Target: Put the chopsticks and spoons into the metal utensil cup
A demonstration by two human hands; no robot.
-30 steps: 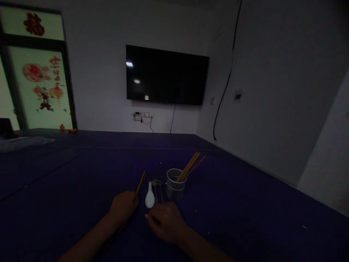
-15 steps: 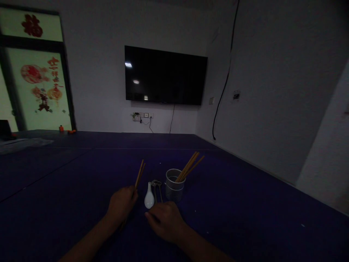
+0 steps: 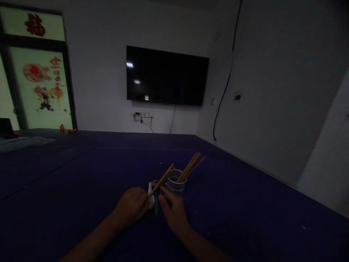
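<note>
My left hand is closed around a few wooden chopsticks, which slant up to the right. Their upper ends are by the left rim of a grey metal cup; I cannot tell whether they touch it. More chopsticks stand in that cup, leaning right. My right hand is just in front of the cup, thumb and forefinger apart, the forefinger close to the held chopsticks. Between my hands lie a white soup spoon, partly covered by my left hand and the chopsticks, and a metal spoon.
The dark purple tabletop reaches back to the wall. A black television hangs there, with sockets and cords below. Small orange things and a clear plastic sheet are at the far left. A black cable hangs at right.
My left hand has moved right and tipped the chopsticks over toward the cup. My right hand has moved forward and right, opening its fingers, and now hides part of the metal spoons.
</note>
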